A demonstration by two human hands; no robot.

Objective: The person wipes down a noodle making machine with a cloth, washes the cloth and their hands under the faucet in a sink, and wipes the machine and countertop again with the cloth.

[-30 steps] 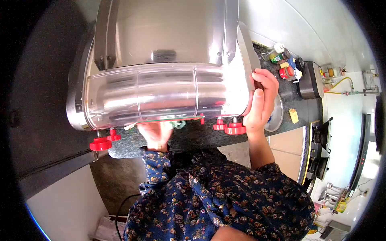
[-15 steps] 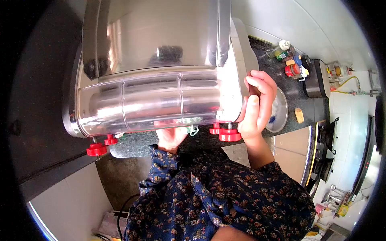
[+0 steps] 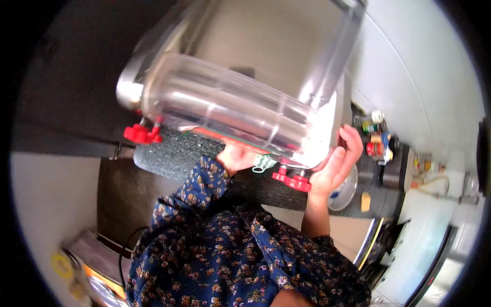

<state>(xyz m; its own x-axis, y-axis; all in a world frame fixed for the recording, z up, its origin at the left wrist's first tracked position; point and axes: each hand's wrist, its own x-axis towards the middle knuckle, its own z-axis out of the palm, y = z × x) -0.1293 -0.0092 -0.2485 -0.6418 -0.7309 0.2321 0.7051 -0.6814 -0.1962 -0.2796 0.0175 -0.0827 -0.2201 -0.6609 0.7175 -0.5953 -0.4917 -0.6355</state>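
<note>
A large steel dough-rolling machine (image 3: 225, 112) with a clear ribbed cover over its rollers fills the upper middle, its left end higher than its right. Red knobs sit at its lower left (image 3: 137, 134) and lower right (image 3: 292, 180). My right hand (image 3: 335, 166) grips the machine's right side, fingers curled at the edge. From below, my left hand (image 3: 236, 157) holds its front lower edge; the fingertips are hidden beneath. A green-and-white cloth with a loop (image 3: 264, 162) shows beside my left hand.
The dark speckled counter (image 3: 166, 156) runs behind and below the machine. To the right are a clear bowl (image 3: 345, 192), a yellowish block (image 3: 365, 201) and several bottles and jars (image 3: 377, 135). A dark cabinet front (image 3: 66, 102) stands at the left.
The machine has turned from nearly level to tilted in view, its right end lower. My hands stay on it. More of my left hand shows, and the surroundings have shifted as the camera turned.
</note>
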